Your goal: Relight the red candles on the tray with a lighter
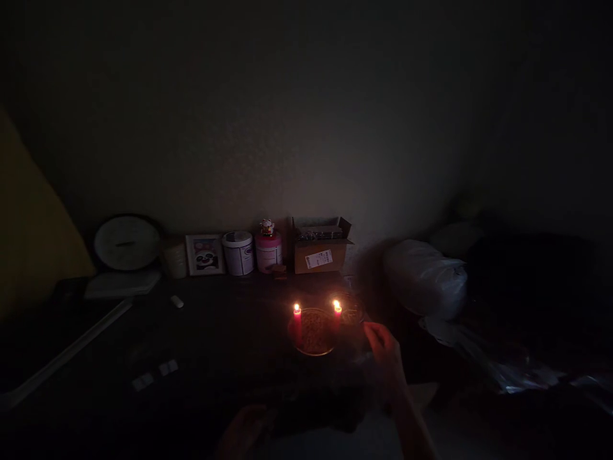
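Observation:
Two lit red candles stand at the rim of a round dish filled with brown grainy stuff, the left candle and the right candle. My right hand is just to the right of the dish, its thumb and fingers pinched together and pointing toward the right candle's flame. What they pinch, if anything, is too thin and dark to make out. Low in the picture, my left hand shows only dimly near the table's front; its fingers are lost in the dark. Behind the right candle lies a second round dish.
Along the wall stand a round white disc, a panda picture frame, a white tub, a pink-lidded tub bearing a lucky cat figurine, and an open cardboard box. A white plastic bag sits at right.

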Tool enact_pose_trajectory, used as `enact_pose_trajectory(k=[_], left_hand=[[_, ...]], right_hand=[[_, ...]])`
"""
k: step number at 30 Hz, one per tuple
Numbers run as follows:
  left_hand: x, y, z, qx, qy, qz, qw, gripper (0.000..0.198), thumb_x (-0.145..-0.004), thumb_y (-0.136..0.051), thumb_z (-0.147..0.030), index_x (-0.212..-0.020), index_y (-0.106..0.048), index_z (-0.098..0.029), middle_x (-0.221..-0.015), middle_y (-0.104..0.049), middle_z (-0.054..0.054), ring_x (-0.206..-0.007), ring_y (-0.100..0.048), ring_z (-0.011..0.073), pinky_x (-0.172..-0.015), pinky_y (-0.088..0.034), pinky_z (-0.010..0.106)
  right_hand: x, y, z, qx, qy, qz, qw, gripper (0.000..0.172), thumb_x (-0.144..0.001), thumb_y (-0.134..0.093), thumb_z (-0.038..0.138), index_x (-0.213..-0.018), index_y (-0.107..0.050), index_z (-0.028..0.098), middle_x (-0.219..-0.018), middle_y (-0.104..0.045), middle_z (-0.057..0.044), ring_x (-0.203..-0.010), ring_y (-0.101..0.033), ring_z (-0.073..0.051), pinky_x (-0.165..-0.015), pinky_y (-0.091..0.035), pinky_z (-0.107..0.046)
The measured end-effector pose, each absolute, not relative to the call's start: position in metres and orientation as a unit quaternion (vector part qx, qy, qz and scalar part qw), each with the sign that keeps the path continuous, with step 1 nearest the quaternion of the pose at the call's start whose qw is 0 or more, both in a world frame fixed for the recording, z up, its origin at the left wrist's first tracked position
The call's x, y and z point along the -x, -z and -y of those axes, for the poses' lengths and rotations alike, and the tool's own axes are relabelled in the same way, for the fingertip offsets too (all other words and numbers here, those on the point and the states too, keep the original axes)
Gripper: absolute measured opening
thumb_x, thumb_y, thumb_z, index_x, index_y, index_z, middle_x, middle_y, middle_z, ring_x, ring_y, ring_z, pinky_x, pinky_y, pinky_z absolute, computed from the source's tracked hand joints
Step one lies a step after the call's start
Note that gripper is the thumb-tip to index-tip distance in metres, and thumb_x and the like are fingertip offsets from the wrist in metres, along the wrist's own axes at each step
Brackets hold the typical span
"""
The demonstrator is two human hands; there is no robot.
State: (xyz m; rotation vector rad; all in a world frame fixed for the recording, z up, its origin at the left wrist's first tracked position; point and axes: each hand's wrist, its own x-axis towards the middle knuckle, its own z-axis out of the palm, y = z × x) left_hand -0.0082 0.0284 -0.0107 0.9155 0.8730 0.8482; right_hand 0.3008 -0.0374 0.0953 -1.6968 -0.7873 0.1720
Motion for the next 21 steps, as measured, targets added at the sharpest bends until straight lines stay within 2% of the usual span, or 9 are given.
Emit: enact_pose_trajectory(k=[2,6,9,13,18,21], left_hand=[[0.008,0.004,-0.026,-0.428,-0.381,-0.394,0.719,0.047,-0.045,-0.083,-0.053,-0.074,-0.068,-0.018,-0.081,-0.071,0.011,-0.085,-0.063,0.0324,-0.081,-0.049,0.041],[0.003,-0.010,-0.018,-0.490,-0.365,-0.419,0.672,0.045,-0.051,-0.080,-0.054,-0.075,-0.069,-0.018,-0.080,-0.071,0.009,-0.083,-0.064,0.0309,-0.076,-0.049,0.037],[-0.001,-0.015,-0.013,-0.517,-0.349,-0.405,0.668,0.043,-0.050,-0.080,-0.054,-0.071,-0.068,-0.018,-0.074,-0.071,0.009,-0.079,-0.064,0.0308,-0.073,-0.049,0.036],[-0.001,-0.019,-0.005,-0.526,-0.341,-0.396,0.671,0.040,-0.059,-0.077,-0.053,-0.076,-0.069,-0.019,-0.081,-0.071,0.009,-0.084,-0.064,0.0299,-0.075,-0.049,0.033],[0.002,-0.025,0.002,-0.564,-0.347,-0.370,0.651,0.037,-0.063,-0.076,-0.050,-0.083,-0.069,-0.019,-0.087,-0.071,0.008,-0.090,-0.062,0.0283,-0.080,-0.047,0.031],[0.000,-0.027,0.001,-0.570,-0.353,-0.358,0.650,0.035,-0.061,-0.077,-0.050,-0.077,-0.069,-0.019,-0.080,-0.071,0.007,-0.084,-0.063,0.0281,-0.076,-0.049,0.032]], right_hand=[[-0.265,-0.096,0.053,0.723,-0.131,0.377,0.563,0.036,-0.079,-0.052,0.051,-0.088,-0.064,0.018,-0.077,-0.066,-0.004,-0.065,-0.059,-0.018,-0.064,-0.047,-0.028],[-0.192,-0.070,0.067,0.652,-0.240,0.492,0.524,0.039,-0.086,-0.047,0.051,-0.082,-0.062,0.016,-0.070,-0.061,-0.003,-0.066,-0.057,-0.015,-0.056,-0.042,-0.021],[-0.156,-0.034,0.069,0.621,-0.237,0.546,0.510,0.036,-0.089,-0.045,0.047,-0.077,-0.059,0.016,-0.071,-0.060,-0.003,-0.068,-0.059,-0.015,-0.060,-0.044,-0.021],[-0.139,0.002,0.068,0.568,-0.178,0.614,0.519,0.019,-0.086,-0.052,0.037,-0.096,-0.058,0.022,-0.089,-0.062,-0.004,-0.080,-0.061,-0.016,-0.072,-0.048,-0.024],[-0.140,0.012,0.067,0.579,-0.176,0.595,0.530,0.016,-0.084,-0.056,0.033,-0.096,-0.056,0.022,-0.086,-0.062,-0.003,-0.075,-0.062,-0.016,-0.067,-0.050,-0.023],[-0.140,0.007,0.066,0.576,-0.208,0.586,0.531,0.021,-0.085,-0.055,0.032,-0.103,-0.056,0.022,-0.095,-0.064,-0.005,-0.086,-0.064,-0.018,-0.075,-0.050,-0.025]])
